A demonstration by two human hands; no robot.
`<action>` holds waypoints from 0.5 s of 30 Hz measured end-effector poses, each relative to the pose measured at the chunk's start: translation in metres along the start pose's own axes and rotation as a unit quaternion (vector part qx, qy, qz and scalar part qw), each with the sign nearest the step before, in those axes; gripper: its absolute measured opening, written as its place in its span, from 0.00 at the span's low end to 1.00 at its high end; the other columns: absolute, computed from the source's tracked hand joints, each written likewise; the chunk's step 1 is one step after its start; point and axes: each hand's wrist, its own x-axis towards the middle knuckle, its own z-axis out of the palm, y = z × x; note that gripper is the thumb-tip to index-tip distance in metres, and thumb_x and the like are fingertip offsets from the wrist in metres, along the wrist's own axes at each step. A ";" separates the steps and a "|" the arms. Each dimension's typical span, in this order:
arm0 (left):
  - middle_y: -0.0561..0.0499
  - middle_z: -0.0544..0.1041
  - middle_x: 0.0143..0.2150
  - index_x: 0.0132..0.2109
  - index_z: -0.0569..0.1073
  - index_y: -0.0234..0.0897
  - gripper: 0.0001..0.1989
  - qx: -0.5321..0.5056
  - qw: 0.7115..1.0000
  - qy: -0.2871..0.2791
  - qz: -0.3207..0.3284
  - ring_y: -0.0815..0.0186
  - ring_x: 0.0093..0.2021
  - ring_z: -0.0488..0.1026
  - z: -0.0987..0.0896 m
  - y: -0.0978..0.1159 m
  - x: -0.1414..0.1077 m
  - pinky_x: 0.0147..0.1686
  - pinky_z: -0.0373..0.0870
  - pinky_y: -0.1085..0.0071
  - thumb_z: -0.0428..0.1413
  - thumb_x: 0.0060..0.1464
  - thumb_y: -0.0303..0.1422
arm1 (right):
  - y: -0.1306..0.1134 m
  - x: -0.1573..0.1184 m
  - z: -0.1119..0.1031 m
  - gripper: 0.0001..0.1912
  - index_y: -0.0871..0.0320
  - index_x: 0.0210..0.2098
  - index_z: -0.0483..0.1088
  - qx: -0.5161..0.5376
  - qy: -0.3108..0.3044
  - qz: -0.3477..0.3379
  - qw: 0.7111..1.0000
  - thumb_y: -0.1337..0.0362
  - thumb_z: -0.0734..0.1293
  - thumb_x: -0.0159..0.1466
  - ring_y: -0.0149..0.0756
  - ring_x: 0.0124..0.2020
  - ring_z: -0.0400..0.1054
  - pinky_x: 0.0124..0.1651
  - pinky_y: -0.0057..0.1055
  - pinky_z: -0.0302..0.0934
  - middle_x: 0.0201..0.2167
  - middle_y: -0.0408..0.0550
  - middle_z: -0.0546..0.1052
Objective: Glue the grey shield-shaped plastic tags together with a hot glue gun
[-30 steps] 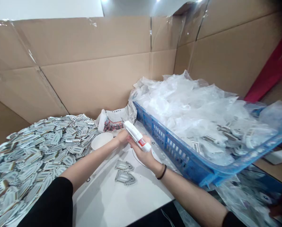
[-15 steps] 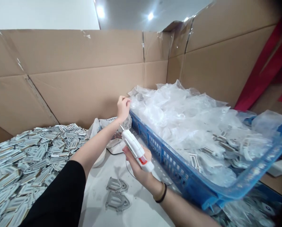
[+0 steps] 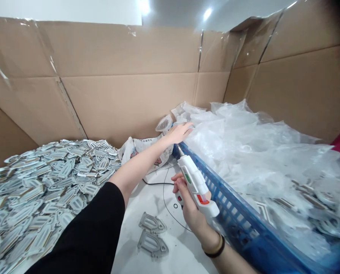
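Observation:
My right hand (image 3: 191, 205) is wrapped round a white glue gun (image 3: 195, 179) with a red patch, its metal nozzle pointing up and away. Over the far left corner of the blue basket, my left hand (image 3: 180, 133) reaches with stretched fingers against the clear plastic bags (image 3: 224, 129); nothing is seen held in it. Two grey arch-shaped plastic pieces, a far one (image 3: 152, 223) and a near one (image 3: 153, 244), lie flat on the white table (image 3: 130, 247) in front of me.
The blue basket (image 3: 238, 205) on the right is heaped with bags, some around grey pieces. A large pile of grey pieces (image 3: 53, 190) covers the left. A printed plastic bag (image 3: 151, 141) and black cord (image 3: 155, 184) lie behind. Cardboard walls (image 3: 130, 95) enclose the back.
My left hand has moved onto the bags at the basket's corner, its fingers now stretched out. The glue gun stays in my right hand. The view has turned a little left.

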 end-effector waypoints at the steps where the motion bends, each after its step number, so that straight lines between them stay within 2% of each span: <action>1: 0.46 0.73 0.63 0.65 0.66 0.44 0.21 0.021 1.000 0.005 0.006 0.57 0.57 0.74 -0.008 0.001 -0.007 0.57 0.70 0.62 0.41 0.70 0.37 | 0.000 0.000 0.000 0.12 0.56 0.35 0.76 0.005 0.000 0.002 1.000 0.57 0.67 0.69 0.33 0.25 0.68 0.33 0.33 0.64 0.25 0.43 0.75; 5: 0.48 0.76 0.61 0.59 0.71 0.40 0.21 0.027 0.999 0.013 0.032 0.58 0.56 0.75 -0.034 0.005 -0.040 0.58 0.69 0.61 0.41 0.66 0.27 | 0.005 0.000 0.002 0.12 0.55 0.34 0.76 0.016 -0.001 0.008 1.000 0.56 0.67 0.69 0.34 0.25 0.68 0.33 0.33 0.63 0.25 0.43 0.74; 9: 0.48 0.79 0.53 0.46 0.76 0.38 0.18 0.006 0.998 0.004 0.054 0.61 0.52 0.76 -0.046 0.003 -0.073 0.54 0.70 0.66 0.43 0.60 0.22 | 0.012 0.000 0.005 0.13 0.56 0.33 0.76 0.013 -0.002 0.016 1.000 0.54 0.68 0.68 0.33 0.25 0.67 0.33 0.34 0.63 0.24 0.43 0.73; 11: 0.48 0.78 0.50 0.45 0.76 0.38 0.17 0.021 0.999 0.029 0.018 0.61 0.49 0.76 -0.044 -0.001 -0.085 0.50 0.71 0.66 0.44 0.59 0.22 | 0.013 0.001 0.006 0.13 0.56 0.33 0.76 0.004 -0.004 0.019 1.000 0.53 0.68 0.67 0.34 0.24 0.66 0.32 0.34 0.62 0.22 0.42 0.72; 15: 0.44 0.74 0.51 0.47 0.74 0.37 0.13 0.074 0.981 0.101 -0.148 0.58 0.48 0.73 -0.026 -0.017 -0.099 0.49 0.70 0.64 0.49 0.58 0.25 | 0.012 0.001 0.007 0.15 0.56 0.31 0.75 0.005 0.003 0.032 0.999 0.51 0.69 0.66 0.34 0.23 0.65 0.30 0.33 0.61 0.22 0.42 0.71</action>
